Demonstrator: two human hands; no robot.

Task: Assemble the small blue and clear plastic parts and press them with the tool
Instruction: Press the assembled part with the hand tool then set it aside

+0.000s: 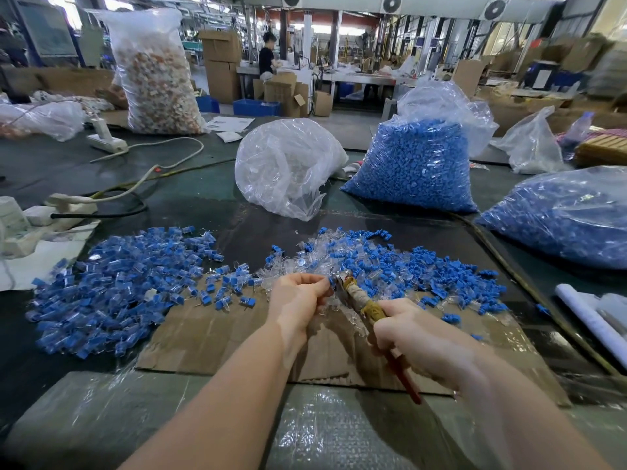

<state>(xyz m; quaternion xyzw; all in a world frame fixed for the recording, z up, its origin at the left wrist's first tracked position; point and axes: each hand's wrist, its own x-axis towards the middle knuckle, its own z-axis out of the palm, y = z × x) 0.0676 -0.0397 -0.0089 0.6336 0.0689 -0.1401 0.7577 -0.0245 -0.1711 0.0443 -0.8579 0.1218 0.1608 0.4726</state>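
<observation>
Clear and blue plastic meets at the fingertips of the left hand point(298, 293), which pinches a small part point(328, 285) against the metal head of the tool point(359, 298). That tool is a taped-up, wooden-handled thing with a red shaft, and the right hand point(417, 337) is wrapped around its handle, angling the head up toward the left fingers. Both hands hover just above a sheet of cardboard point(210, 337) on the table point(176, 198). Behind them lies a mixed heap of loose clear and blue pieces point(390, 262); to the left spreads a wider pile of joined blue-and-clear pieces point(118, 286) — partly off the cardboard. Farther back stand a crumpled clear bag point(285, 167) and a full bag of blue pieces point(417, 167), with another blue-filled bag point(563, 218) at the right edge.
</observation>
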